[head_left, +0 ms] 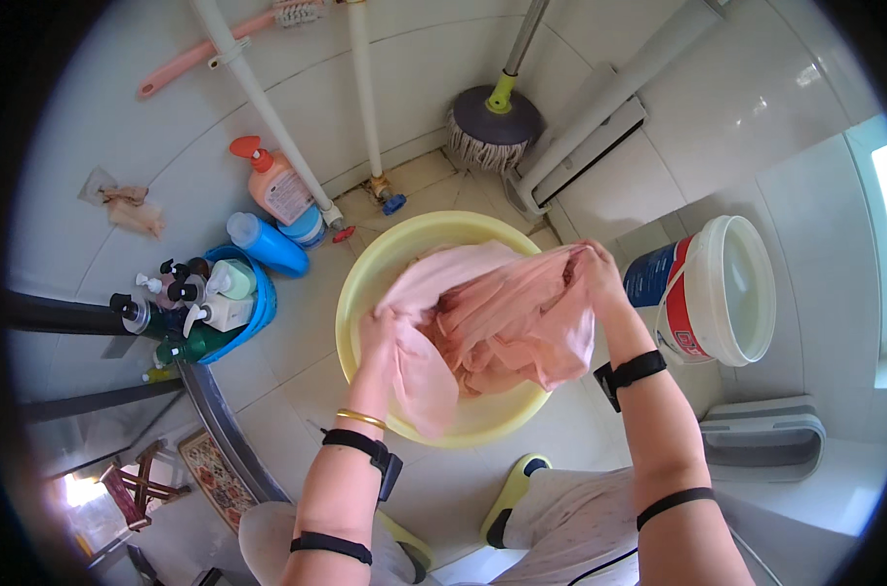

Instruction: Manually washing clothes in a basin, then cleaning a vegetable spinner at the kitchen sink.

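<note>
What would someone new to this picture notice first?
Probably the pink cloth, gripped by the left hand and the right hand over the big pale-yellow basin in the middle. Next might come the white bucket with blue and red on its side, to the right, and the blue basket crowded with bottles on the left. At the top, a dark-headed mop stands near the wall.

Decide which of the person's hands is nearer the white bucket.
Right. The right hand holds the pink cloth left of the bucket; the left hand is farther, over the yellow basin's left part.
</note>
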Demonstrator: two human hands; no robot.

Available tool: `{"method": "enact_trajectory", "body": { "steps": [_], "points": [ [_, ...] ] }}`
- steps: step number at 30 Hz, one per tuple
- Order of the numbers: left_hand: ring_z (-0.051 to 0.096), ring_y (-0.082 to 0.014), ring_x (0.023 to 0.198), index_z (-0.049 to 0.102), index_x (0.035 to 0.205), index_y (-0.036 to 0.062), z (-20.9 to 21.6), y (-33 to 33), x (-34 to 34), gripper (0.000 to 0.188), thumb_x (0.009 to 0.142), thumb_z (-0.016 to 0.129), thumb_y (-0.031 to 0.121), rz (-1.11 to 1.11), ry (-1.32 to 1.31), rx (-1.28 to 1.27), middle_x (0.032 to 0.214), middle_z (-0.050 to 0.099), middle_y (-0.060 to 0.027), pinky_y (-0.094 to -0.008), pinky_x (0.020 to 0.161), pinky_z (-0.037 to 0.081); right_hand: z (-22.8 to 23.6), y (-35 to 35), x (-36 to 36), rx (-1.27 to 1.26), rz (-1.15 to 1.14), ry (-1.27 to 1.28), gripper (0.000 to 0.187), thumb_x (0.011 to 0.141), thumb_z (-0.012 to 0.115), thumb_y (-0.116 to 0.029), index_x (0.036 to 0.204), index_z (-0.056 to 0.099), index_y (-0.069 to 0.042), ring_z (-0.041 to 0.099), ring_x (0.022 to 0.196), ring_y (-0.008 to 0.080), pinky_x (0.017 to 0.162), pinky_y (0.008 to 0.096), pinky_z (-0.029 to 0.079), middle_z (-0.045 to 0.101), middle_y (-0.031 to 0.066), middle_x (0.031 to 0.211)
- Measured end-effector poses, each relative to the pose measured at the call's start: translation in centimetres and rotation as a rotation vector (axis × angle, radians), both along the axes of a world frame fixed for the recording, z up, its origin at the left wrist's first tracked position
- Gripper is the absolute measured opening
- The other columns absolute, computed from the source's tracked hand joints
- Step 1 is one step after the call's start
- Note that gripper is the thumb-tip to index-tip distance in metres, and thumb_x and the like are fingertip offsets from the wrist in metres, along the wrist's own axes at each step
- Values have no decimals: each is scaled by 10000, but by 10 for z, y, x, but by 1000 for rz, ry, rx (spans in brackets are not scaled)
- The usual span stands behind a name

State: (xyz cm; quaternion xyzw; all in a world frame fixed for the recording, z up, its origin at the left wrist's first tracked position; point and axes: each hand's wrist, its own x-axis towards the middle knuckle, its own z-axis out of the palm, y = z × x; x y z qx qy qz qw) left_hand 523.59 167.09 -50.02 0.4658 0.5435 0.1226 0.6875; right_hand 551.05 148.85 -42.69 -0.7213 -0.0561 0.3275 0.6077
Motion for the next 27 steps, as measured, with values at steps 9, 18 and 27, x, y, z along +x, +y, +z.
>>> {"method": "enact_trajectory", "body": {
  "steps": [9,18,27],
  "points": [
    [532,-335,1158,519,1216,-19,86,8,-31,431,922,350,247,528,-734,-433,1241,561,-175,-482,1007,423,9,5,11,272,-469,307,186,893,416,-117,847,577,-37,550,674,148,600,277,457,552,35,731],
    [512,-313,1181,400,1323,-34,73,-53,-37,474,870,397,105,479,-550,-45,1298,497,-182,-459,1011,424,8,21,-11,200,-365,-16,203,832,522,-230,935,601,-75,534,733,167,650,303,467,541,45,748],
    [128,-344,1406,446,1369,198,50,-27,43,627,794,690,256,-778,385,1303,1512,191,-144,-536,1117,170,-156,-44,-149,-1472,1490,-1182,615,837,546,-385,1417,360,-299,374,1245,399,916,571,371,294,154,1477]
  ]
}}
